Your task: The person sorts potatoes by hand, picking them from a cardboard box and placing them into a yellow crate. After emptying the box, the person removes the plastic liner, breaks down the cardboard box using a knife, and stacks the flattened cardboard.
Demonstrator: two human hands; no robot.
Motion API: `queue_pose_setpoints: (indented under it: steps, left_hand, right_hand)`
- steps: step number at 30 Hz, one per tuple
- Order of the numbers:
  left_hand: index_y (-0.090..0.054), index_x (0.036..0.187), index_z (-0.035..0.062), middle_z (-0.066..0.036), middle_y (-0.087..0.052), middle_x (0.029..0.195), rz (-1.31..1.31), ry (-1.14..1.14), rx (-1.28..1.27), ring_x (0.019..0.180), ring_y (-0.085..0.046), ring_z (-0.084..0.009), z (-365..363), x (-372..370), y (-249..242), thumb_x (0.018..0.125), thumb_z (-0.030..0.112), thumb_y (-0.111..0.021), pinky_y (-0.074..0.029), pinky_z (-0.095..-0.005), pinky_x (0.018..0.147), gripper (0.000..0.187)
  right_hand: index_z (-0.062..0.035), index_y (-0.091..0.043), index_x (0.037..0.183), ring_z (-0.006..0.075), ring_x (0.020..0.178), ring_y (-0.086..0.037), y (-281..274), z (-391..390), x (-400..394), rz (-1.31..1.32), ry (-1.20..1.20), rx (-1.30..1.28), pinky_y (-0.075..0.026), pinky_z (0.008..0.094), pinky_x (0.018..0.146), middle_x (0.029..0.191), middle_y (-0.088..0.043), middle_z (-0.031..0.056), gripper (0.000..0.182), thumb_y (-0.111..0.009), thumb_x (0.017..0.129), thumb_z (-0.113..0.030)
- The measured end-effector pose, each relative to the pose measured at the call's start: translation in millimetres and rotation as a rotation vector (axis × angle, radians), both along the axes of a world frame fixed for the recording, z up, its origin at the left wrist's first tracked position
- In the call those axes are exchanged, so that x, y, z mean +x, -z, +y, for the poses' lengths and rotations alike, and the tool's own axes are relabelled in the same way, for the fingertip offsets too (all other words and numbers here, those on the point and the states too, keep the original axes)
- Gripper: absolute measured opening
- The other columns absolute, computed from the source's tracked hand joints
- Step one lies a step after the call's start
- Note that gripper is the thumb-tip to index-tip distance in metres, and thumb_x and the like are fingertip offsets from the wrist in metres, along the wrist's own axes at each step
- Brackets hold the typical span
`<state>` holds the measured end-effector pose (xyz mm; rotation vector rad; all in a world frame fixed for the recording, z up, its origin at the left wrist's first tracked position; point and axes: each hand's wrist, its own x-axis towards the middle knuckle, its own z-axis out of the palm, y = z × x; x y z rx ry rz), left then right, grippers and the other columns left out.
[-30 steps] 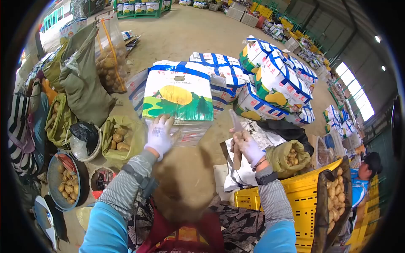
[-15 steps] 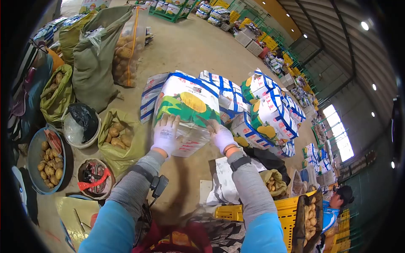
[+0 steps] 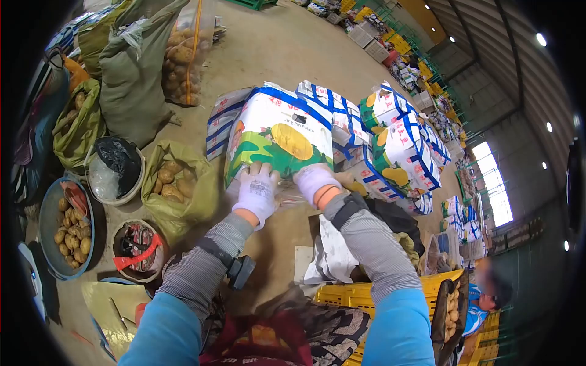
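Observation:
A white, green and yellow potato carton [image 3: 293, 141] with blue tape and "Jing Pin Potato" printed on it sits on the floor in front of me. Both hands wear white gloves. My left hand [image 3: 256, 190] has its fingers bent over the near edge of the carton's printed face. At the right end of that same edge, my right hand [image 3: 315, 183] is closed, its fingertips largely hidden. Clear plastic shows below the edge, between the hands. Another taped carton [image 3: 223, 125] stands close behind on the left.
More taped cartons [image 3: 403, 152] are stacked on the right. To the left are an open sack of potatoes [image 3: 198, 198], a blue basin [image 3: 91, 244] of potatoes and a bucket [image 3: 137, 183]. Yellow crates [image 3: 345, 294] stand near my right arm. A co-worker [image 3: 473, 311] is at the lower right.
My hands have come closer together and the fingers have curled at the carton's near edge. The carton's printed face shows larger and its near side is now mostly hidden. The view has shifted slightly.

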<state>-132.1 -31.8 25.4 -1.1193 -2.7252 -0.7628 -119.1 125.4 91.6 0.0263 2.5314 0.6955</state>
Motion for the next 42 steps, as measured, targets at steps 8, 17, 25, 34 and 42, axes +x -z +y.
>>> queue_pose_setpoints:
  steps: [8, 17, 25, 34, 42]
  left_hand:
    - [-0.063, 0.108, 0.0128, -0.008, -0.058, 0.113, -0.082, 0.062, 0.004, 0.113, -0.053, -0.0281, 5.5, 4.2, 19.7, 0.076, 0.034, -0.074, -0.046, -0.0439, 0.091, 0.04]
    - [-0.064, 0.109, 0.0163, -0.007, -0.063, 0.109, -0.025, 0.119, -0.048, 0.107, -0.057, -0.0287, 13.4, 5.0, 36.0, 0.079, 0.026, -0.07, -0.047, -0.0432, 0.09, 0.032]
    - [-0.066, 0.103, 0.0155, -0.008, -0.065, 0.102, 0.019, 0.106, -0.072, 0.102, -0.059, -0.0293, 17.6, 14.0, 37.6, 0.083, 0.027, -0.067, -0.05, -0.0413, 0.085, 0.023]
    - [-0.071, 0.092, 0.0161, -0.006, -0.067, 0.093, 0.01, 0.0, -0.024, 0.098, -0.06, -0.0288, 30.0, 17.8, 39.9, 0.086, 0.032, -0.063, -0.051, -0.0422, 0.082, 0.019]
    - [-0.071, 0.09, 0.0164, -0.007, -0.069, 0.094, -0.038, 0.029, -0.095, 0.096, -0.061, -0.0283, 31.8, 22.1, 39.9, 0.086, 0.033, -0.061, -0.051, -0.0408, 0.082, 0.02]
  right_hand:
    - [-0.0088, -0.061, 0.111, 0.0424, 0.096, -0.064, 55.0, 21.9, 54.7, 0.514, 0.428, -0.515, -0.049, 0.0495, 0.083, 0.1, -0.067, 0.0234, 0.032, -0.056, 0.094, -0.035]
    - [-0.0065, -0.054, 0.109, 0.0426, 0.095, -0.063, 58.1, -18.4, 122.6, 0.675, 0.605, -0.622, -0.049, 0.0512, 0.082, 0.101, -0.066, 0.0231, 0.026, -0.053, 0.09, -0.024]
    - [-0.0048, -0.052, 0.105, 0.0392, 0.083, -0.065, 100.2, -56.8, 128.7, 0.835, 0.573, -0.509, -0.051, 0.0496, 0.071, 0.087, -0.066, 0.0221, 0.019, -0.052, 0.09, -0.016]
    - [-0.003, -0.051, 0.11, 0.0407, 0.082, -0.066, 107.8, -64.9, 146.8, 0.91, 0.613, -0.566, -0.051, 0.0505, 0.072, 0.089, -0.066, 0.0228, 0.027, -0.053, 0.092, -0.023]
    - [-0.0006, -0.053, 0.108, 0.0418, 0.085, -0.066, 96.8, -61.8, 118.3, 0.728, 0.707, -0.596, -0.051, 0.0513, 0.075, 0.093, -0.068, 0.0253, 0.025, -0.05, 0.09, -0.018]
